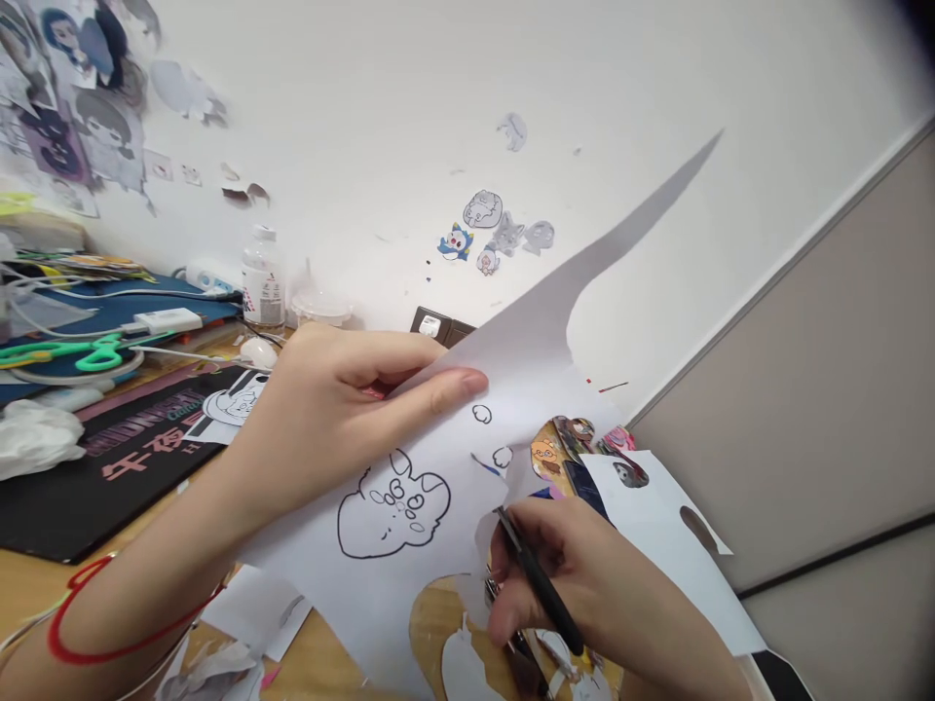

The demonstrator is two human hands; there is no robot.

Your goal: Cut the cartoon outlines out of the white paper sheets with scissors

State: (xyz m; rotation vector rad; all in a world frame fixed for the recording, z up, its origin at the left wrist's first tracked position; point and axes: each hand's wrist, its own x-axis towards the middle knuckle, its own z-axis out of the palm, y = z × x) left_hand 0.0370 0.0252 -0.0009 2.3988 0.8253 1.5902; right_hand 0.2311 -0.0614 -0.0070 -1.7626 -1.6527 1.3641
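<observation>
My left hand (351, 419) grips a white paper sheet (299, 555) by its upper edge, thumb on top and fingers behind. Black outline drawings mark it, including a rounded cartoon figure (394, 506) and small cloud-like shapes. Curved cut-outs notch the sheet, whose long strip points up to the right. My right hand (555, 574) is closed around a slim black tool (541, 584). One end of this tool meets the paper's cut edge, near a short slit; I cannot make out its exact kind.
Paper scraps (226, 672) lie at the bottom left. Behind them are a black mat (73, 506), crumpled tissue (36, 438), green-handled scissors (94, 350), cables and a white bottle (263, 277). Another cut sheet (657, 545) rests at right by a grey panel (818, 389). Cut-outs hang on the wall.
</observation>
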